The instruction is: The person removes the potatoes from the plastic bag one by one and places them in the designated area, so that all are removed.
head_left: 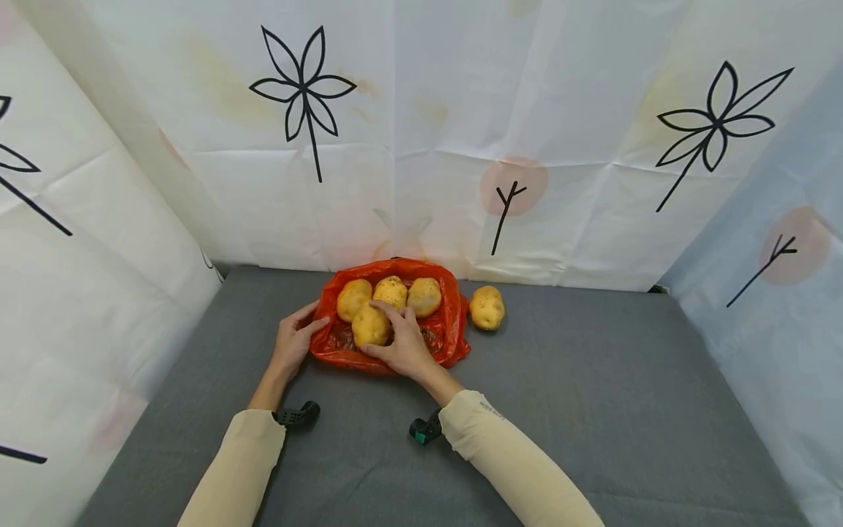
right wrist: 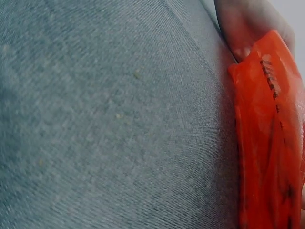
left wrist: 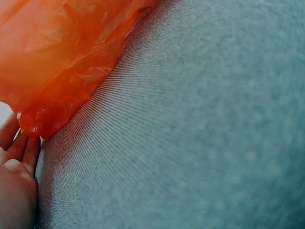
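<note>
A red plastic bag (head_left: 456, 340) lies with its mouth spread wide. My right hand (head_left: 410, 350) reaches over its near rim and grips a potato (head_left: 369, 327) between thumb and fingers. Behind that one, three more potatoes (head_left: 424, 297) sit inside the bag. My left hand (head_left: 293, 344) holds the bag's left edge, thumb at the rim and the other fingers partly hidden. The left wrist view has the bag's outer wall (left wrist: 62, 62) beside the left fingers; in the right wrist view the bag's near side (right wrist: 267, 143) hides most of the potato grip.
One potato (head_left: 487, 308) lies on the grey tabletop (head_left: 593, 395), just right of the bag. White patterned cloth (head_left: 421, 190) hangs behind the table and along both sides. Dark straps with camera mounts (head_left: 298, 416) are on both wrists.
</note>
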{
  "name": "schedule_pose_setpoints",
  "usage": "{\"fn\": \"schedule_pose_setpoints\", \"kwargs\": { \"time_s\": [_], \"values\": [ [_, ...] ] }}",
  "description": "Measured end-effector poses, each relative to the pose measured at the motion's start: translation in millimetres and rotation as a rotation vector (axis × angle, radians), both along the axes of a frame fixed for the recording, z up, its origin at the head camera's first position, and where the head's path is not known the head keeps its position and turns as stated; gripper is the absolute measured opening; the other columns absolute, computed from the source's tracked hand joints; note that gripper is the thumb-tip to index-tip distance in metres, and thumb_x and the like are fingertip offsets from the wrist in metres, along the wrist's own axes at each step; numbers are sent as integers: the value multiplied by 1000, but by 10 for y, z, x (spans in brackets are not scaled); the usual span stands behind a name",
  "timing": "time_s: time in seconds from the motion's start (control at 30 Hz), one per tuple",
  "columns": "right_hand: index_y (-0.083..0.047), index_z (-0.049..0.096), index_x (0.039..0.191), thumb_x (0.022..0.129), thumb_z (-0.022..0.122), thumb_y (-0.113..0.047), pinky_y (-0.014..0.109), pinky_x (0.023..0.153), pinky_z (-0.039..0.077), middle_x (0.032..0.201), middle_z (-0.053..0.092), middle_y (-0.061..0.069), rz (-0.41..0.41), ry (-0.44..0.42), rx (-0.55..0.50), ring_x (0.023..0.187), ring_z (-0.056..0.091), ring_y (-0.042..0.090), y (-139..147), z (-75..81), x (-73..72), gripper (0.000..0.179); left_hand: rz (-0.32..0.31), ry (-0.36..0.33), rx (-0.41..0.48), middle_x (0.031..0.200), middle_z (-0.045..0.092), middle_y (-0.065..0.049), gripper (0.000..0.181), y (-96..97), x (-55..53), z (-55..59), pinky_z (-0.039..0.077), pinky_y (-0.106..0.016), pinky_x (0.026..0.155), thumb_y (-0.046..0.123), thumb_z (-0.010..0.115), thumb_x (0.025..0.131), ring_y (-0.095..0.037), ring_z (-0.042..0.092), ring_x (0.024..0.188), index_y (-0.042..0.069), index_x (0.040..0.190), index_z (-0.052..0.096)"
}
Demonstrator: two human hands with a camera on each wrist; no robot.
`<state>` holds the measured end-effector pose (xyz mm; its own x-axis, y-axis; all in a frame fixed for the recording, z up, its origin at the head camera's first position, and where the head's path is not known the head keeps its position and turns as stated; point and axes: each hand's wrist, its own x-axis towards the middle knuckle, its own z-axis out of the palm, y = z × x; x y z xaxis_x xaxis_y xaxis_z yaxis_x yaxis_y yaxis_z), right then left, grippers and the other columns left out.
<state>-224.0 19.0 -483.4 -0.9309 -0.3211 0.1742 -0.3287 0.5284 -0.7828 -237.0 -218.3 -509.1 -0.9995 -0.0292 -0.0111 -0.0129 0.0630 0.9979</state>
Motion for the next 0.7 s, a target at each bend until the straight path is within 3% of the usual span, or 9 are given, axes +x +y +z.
{"fn": "schedule_pose_setpoints", "kwargs": {
  "time_s": [0.3, 0.7],
  "values": [
    [-25, 53, 146, 82, 88, -22, 37, 85, 44, 119, 43, 13, 1, -24, -66, 100, 47, 23, 55, 42, 25, 73, 10, 23, -15, 148, 49, -19, 50, -9, -18, -71, 48, -15, 89, 15, 64, 101, -7, 54, 116, 2, 148, 51],
    [-20, 47, 150, 85, 85, -22, 46, 92, 49, 145, 48, 8, 89, -14, -203, 114, 50, 24, 271, 221, 95, 76, 8, 31, -12, 148, 49, -20, 51, -6, -19, -70, 50, -15, 87, 13, 63, 102, -5, 55, 113, 2, 149, 50]
  ]
}}
